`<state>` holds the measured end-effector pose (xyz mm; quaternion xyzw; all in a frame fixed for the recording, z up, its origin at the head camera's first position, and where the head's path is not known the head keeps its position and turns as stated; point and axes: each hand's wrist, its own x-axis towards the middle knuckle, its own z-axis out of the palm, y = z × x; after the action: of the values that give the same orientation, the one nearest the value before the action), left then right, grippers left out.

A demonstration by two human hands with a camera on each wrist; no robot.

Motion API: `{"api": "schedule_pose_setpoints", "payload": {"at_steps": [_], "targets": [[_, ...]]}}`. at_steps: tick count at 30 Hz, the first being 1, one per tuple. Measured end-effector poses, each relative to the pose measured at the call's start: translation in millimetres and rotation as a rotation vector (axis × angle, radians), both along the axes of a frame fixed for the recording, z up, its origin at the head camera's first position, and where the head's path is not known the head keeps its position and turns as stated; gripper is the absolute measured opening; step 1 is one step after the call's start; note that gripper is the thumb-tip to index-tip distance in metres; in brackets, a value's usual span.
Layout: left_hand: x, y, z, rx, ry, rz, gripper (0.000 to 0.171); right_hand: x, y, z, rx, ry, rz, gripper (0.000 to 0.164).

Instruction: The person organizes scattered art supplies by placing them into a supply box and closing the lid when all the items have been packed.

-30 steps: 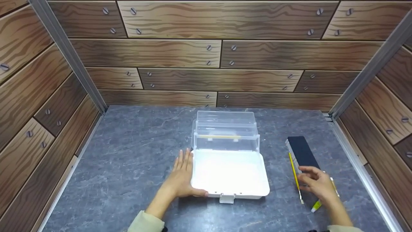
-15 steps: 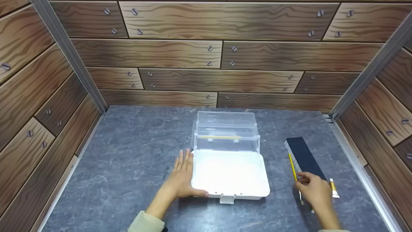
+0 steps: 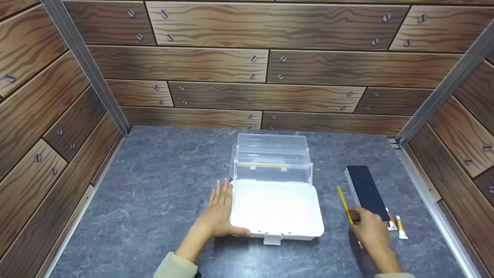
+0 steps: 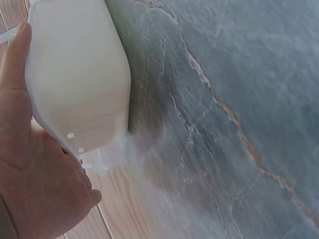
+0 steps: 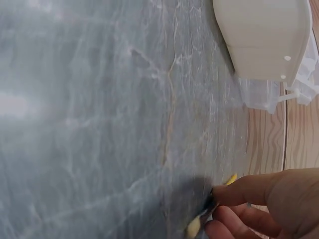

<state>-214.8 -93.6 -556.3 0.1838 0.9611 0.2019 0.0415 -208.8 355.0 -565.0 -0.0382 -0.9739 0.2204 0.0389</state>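
A white plastic box (image 3: 276,208) stands with its clear lid (image 3: 272,148) raised at the back and its front latch (image 3: 272,239) hanging down. My left hand (image 3: 216,218) rests against the box's left side, fingers straight, thumb along the front edge. To the right, my right hand (image 3: 370,229) pinches a thin paintbrush (image 3: 343,200) with a yellow handle between thumb and fingers. The pale bristles (image 5: 193,227) show past my fingers in the right wrist view; part of the brush is hidden by the hand.
A long dark case (image 3: 366,191) with a pale side lies just beyond my right hand. Small paint tubes, one gold (image 3: 401,227) and one orange-red (image 3: 391,219), lie by its near end. Wood-patterned walls with metal corner posts enclose the grey marbled table (image 3: 166,166).
My right hand has moved left and closed its fingers on the paintbrush, whose far end has swung left. The green tube is now hidden from view. My left hand keeps its place.
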Motion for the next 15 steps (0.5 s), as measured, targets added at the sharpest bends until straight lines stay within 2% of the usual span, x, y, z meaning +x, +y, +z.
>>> {"api": "schedule_pose_setpoints", "payload": {"at_steps": [4,11,15], "targets": [[0.0,-1,-1.0,0.003,-0.002,0.001,0.153,-1.7,-3,2.7,-0.018,-0.058,0.023,0.048],[-0.6,-1,-1.0,-0.004,-0.012,0.004,0.154,-12.1,-11,10.7,0.009,-0.107,0.034,0.052],[-0.7,0,-1.1,-0.013,-0.018,0.011,0.155,-20.1,-14,14.8,0.002,-0.201,0.027,0.059]]}}
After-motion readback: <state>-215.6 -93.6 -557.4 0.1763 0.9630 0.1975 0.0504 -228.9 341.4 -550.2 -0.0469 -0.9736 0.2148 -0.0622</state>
